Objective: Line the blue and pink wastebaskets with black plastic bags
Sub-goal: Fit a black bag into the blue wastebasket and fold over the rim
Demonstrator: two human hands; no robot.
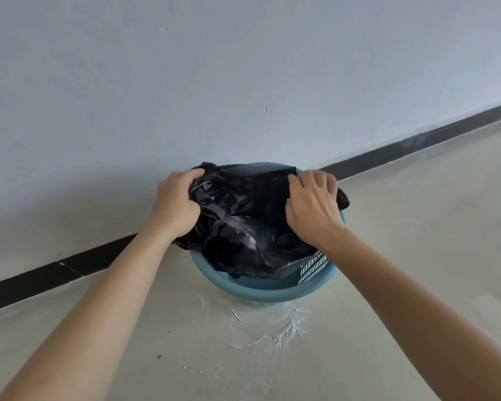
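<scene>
A blue wastebasket (261, 293) stands on the floor against the wall, its slotted inner wall showing at the lower right. A black plastic bag (243, 215) lies crumpled across its mouth and droops over the far and side rims. My left hand (175, 202) grips the bag's edge at the left rim. My right hand (313, 204) grips the bag's edge at the right rim. The near rim is bare of bag. No pink wastebasket is in view.
A pale wall (243, 82) rises right behind the basket, with a black skirting strip (402, 147) along its foot. The light floor has a white smear (261, 328) just in front of the basket and a few dark specks.
</scene>
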